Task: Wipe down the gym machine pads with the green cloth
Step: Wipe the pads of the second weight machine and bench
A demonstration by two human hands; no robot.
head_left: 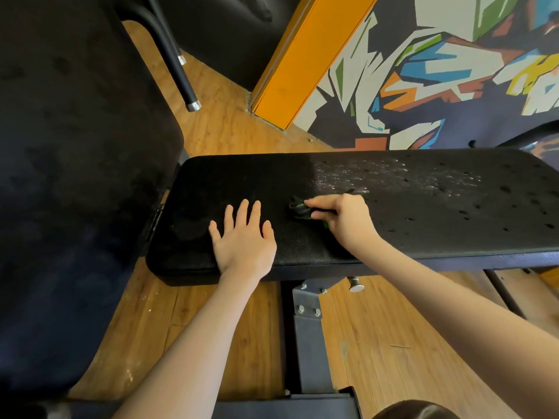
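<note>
Your left hand [243,237] lies flat and relaxed on the bench pad [393,225], bracing you, while your right hand [343,217] has the bunched green cloth [301,209] pinched mid-pad. Honestly, I'd spread that cloth out flatter, then work right in overlapping strokes through the whitish speckled patch [393,176].

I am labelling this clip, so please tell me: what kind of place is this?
Most likely a gym. A padded black bench stands on a bolted steel frame, a second big pad is beside it, and a bright mural covers the wall.
</note>
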